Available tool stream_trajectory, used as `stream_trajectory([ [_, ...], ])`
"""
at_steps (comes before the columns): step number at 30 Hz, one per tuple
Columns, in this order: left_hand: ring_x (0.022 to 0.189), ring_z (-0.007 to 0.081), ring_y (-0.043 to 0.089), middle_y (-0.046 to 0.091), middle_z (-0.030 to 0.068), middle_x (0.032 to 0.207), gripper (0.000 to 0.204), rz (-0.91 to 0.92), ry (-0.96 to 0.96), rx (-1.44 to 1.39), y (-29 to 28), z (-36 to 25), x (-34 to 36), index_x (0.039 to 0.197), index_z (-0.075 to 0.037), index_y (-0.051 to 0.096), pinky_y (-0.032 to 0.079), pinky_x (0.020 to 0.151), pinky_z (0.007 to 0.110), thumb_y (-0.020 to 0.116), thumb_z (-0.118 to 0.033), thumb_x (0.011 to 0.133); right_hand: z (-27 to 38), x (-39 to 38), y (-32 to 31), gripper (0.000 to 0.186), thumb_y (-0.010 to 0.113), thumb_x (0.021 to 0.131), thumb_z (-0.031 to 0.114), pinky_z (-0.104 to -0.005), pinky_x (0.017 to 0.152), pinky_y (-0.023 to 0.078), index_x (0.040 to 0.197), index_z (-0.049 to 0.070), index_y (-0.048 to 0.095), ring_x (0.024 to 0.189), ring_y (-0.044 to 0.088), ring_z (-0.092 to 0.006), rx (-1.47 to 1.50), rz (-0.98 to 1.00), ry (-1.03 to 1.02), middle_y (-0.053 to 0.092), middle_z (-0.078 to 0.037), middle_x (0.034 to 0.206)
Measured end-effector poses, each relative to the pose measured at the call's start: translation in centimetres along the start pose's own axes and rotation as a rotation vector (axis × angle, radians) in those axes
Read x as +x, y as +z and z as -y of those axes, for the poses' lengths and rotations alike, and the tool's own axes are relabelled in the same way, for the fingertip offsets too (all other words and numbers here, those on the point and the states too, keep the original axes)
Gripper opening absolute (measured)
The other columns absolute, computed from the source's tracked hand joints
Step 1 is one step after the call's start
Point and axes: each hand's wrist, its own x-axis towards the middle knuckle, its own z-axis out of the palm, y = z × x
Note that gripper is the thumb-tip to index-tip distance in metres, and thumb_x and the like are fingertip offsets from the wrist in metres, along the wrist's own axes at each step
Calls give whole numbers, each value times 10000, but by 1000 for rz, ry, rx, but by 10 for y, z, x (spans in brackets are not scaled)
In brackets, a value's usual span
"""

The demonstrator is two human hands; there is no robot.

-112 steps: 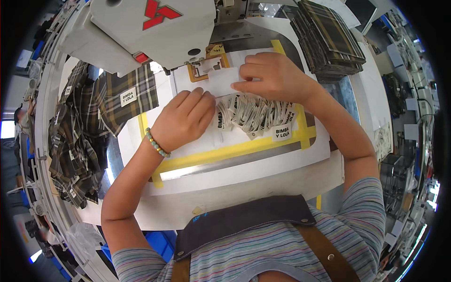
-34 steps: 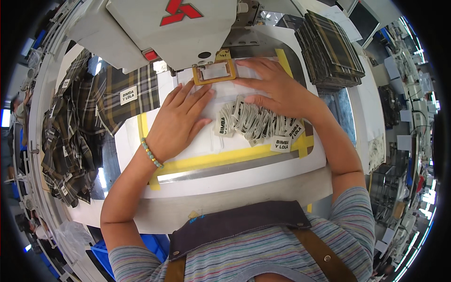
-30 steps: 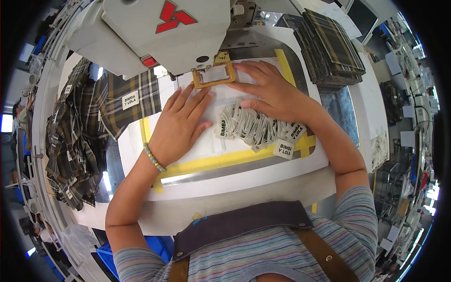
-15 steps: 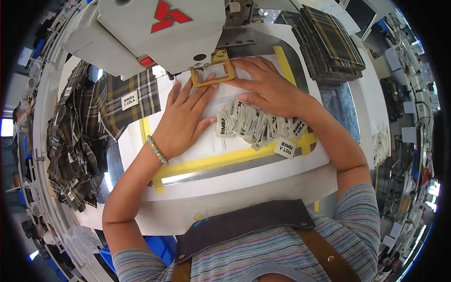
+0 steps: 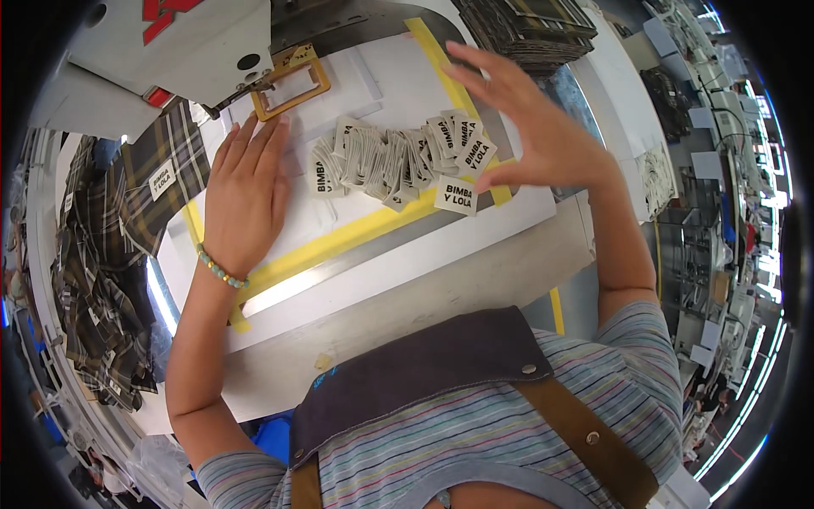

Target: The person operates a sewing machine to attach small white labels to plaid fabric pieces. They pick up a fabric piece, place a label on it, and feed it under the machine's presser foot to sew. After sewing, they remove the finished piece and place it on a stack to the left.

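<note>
My left hand [image 5: 244, 204] lies flat on the white board, fingers extended, fingertips at the near edge of a yellow rectangular clamp [image 5: 301, 100] under the sewing machine head [image 5: 161, 64]. My right hand [image 5: 543, 127] is empty, fingers spread and curved, at the board's right side below the stacked plaid pieces [image 5: 526, 25]. Between my hands lies a long loose pile of small white printed labels [image 5: 381, 165], with one square label [image 5: 456, 195] near my right thumb. Whether that thumb touches it, I cannot tell.
Draped plaid fabric pieces [image 5: 110, 305] with white labels lie at the left. Yellow tape [image 5: 322, 237] borders the board over a metal plate. A pale counter edge [image 5: 407, 297] runs before my body. A blue bin [image 5: 275, 428] is below; shelving and equipment line the far right.
My right hand has left the clamp's side and moved rightward, fingers raised and spread. My left hand stays flat by the clamp. The view has turned, shifting the machine leftward in the picture.
</note>
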Motion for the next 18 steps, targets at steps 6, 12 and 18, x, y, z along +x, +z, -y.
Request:
stream_trajectory([
  [6,1328,419,617,712,209,1329,431,-118,13,-81,-12,-16,0,1390,4,664,475,1108,516,665,-102,973,38,0,61,1197,844,796,679,-629,1319,166,1718,159,286,1613,237,-464,-51,-8,15,208,-242,1761],
  [12,1213,382,682,751,163,1202,395,-147,187,-235,-8,-28,2,1246,7,717,546,1003,466,804,-161,899,54,38,80,1048,799,878,608,-626,1301,237,1700,150,337,1577,304,-483,46,-54,-111,240,-241,1750],
  [18,1129,349,703,751,135,1131,308,-151,210,-312,-8,-19,1,1124,-15,739,569,952,443,832,-183,883,73,44,87,936,778,908,590,-586,1283,291,1616,61,470,1513,416,-459,155,-53,-121,463,-274,1609],
])
